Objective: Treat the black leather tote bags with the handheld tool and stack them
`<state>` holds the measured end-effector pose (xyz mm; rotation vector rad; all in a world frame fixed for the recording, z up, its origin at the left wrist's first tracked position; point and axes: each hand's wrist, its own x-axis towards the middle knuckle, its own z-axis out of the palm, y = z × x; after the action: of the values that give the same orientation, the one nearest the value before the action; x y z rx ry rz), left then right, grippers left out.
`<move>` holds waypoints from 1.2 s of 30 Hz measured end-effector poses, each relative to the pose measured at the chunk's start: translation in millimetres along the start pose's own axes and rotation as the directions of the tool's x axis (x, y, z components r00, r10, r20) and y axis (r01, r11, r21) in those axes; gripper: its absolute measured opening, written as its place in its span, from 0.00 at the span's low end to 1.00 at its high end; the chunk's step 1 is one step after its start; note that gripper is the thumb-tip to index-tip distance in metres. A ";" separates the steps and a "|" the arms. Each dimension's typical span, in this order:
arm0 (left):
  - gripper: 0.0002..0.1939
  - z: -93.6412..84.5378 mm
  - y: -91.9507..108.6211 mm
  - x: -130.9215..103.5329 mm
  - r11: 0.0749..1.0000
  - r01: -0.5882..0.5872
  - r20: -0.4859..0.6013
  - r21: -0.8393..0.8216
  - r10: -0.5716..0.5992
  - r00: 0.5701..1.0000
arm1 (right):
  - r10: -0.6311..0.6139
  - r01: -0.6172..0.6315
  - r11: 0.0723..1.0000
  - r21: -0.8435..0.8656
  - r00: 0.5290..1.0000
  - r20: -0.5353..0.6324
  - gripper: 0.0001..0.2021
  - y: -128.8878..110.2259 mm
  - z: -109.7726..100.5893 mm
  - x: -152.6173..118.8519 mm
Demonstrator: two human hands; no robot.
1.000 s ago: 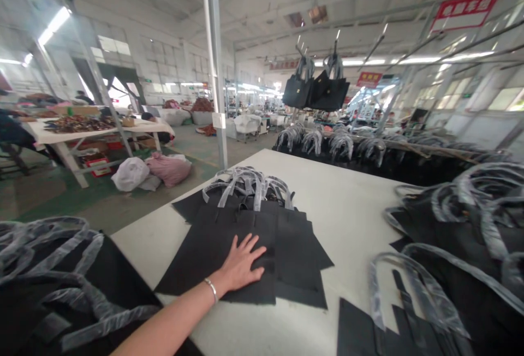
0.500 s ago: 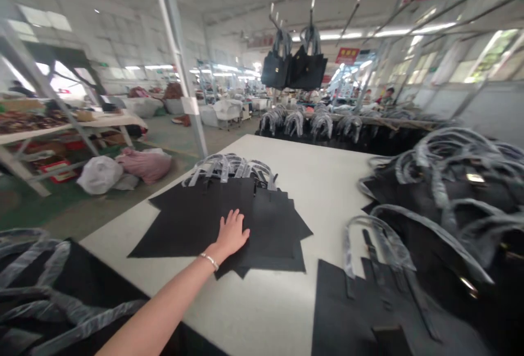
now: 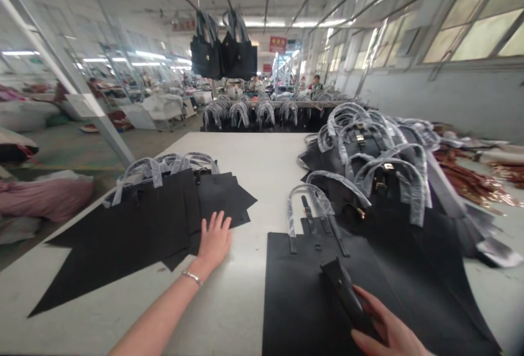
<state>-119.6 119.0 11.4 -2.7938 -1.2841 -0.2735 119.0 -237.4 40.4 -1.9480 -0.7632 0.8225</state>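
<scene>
My left hand point(image 3: 215, 238), a bracelet at its wrist, has its fingers spread at the right edge of a fanned pile of black bag panels point(image 3: 159, 225) with plastic-wrapped handles. My right hand point(image 3: 387, 323), at the lower right, is closed around a black handheld tool point(image 3: 346, 293), whose exact kind I cannot make out. Under the tool lies a flat black bag panel point(image 3: 295, 285) with wrapped handles and straps. More black bags point(image 3: 401, 214) with wrapped handles and gold-coloured clasps are heaped behind it on the right.
The pale table point(image 3: 245, 154) extends between the piles. Black bags point(image 3: 241, 61) hang from hooks ahead, and more handles point(image 3: 266, 110) line a rack beyond the far edge. A slanted metal post point(image 3: 90, 107) rises at left; brown pieces point(image 3: 470, 176) lie at far right.
The view has turned right. My left hand has shifted from the middle of the left pile to its right edge. My right hand has come into view holding the black tool.
</scene>
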 end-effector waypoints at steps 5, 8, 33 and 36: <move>0.27 3.8 114.4 -32.0 0.792 -0.451 0.125 -0.412 0.539 0.833 | 0.011 -0.012 1.000 0.006 0.996 0.089 0.33 -25.4 -15.7 31.5; 0.27 4.9 145.7 -52.5 0.760 -0.452 0.120 -0.467 0.561 0.819 | 0.125 -0.141 0.988 0.060 0.968 0.217 0.29 -44.1 -24.6 53.1; 0.28 32.1 166.9 -7.3 0.885 -0.248 0.016 -0.395 0.277 0.961 | 0.186 -0.194 0.981 0.003 0.947 0.261 0.27 -62.5 -91.3 79.7; 0.31 30.6 169.1 -1.9 0.880 -0.241 0.038 -0.409 0.280 0.959 | 0.242 -0.251 0.968 -0.004 0.928 0.285 0.21 -45.9 -98.1 76.0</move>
<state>11.5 10.9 -14.9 -3.3211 -0.9312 -0.4359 231.9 -205.6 101.7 -1.9445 -0.6699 1.2806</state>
